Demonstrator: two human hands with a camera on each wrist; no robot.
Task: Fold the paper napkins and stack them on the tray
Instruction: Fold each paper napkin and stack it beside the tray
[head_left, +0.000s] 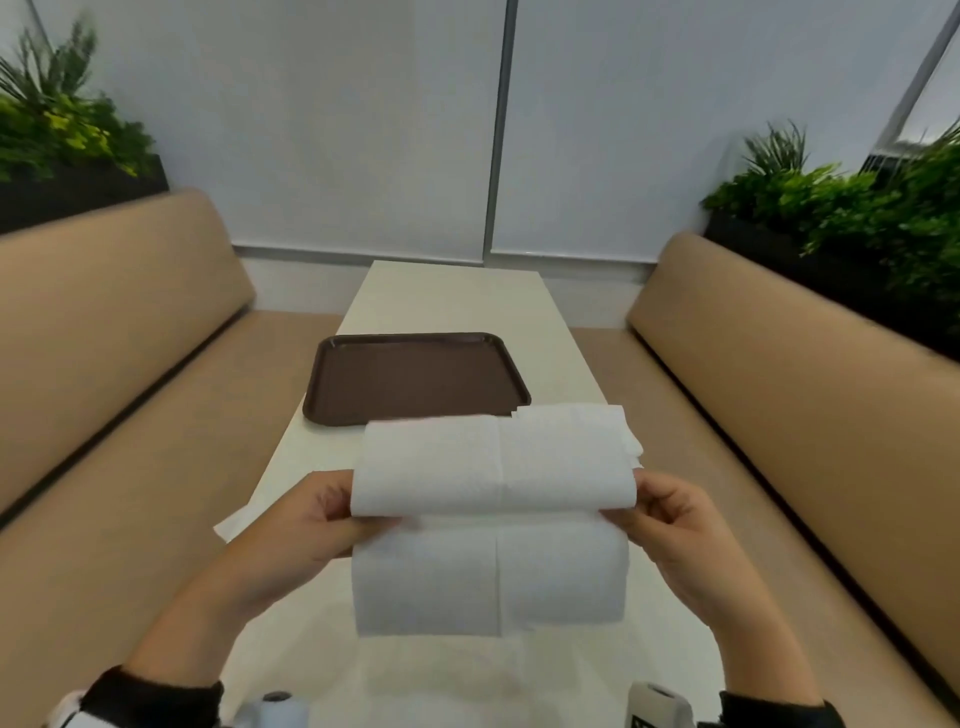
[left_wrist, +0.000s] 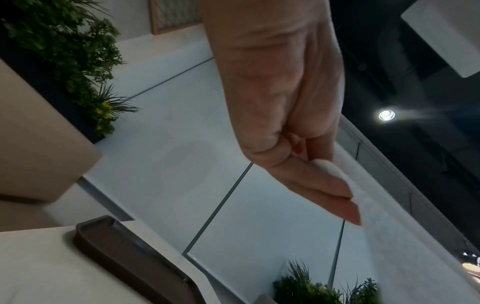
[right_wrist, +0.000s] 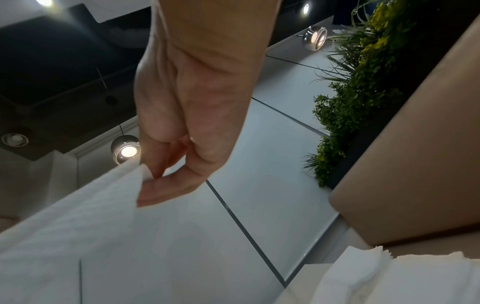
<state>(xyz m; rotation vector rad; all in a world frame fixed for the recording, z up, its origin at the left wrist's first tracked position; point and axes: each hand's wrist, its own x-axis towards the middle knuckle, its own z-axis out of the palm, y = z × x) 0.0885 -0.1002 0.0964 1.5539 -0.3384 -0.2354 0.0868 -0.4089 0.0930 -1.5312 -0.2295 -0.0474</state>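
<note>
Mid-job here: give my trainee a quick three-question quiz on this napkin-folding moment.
1. True or false: the brown tray already holds folded napkins.
2. Which hand pinches the napkin being folded? A left hand only; B right hand only; C both.
3. Fill in: more napkins lie on the white table just to the ____ of the tray's near corner.

Key: 1 false; 2 C; 3 right.

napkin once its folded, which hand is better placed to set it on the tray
Probably left. The tray sits ahead and left of centre, nearer the left hand. Both hands pinch the napkin; the right hand would reach across.
</note>
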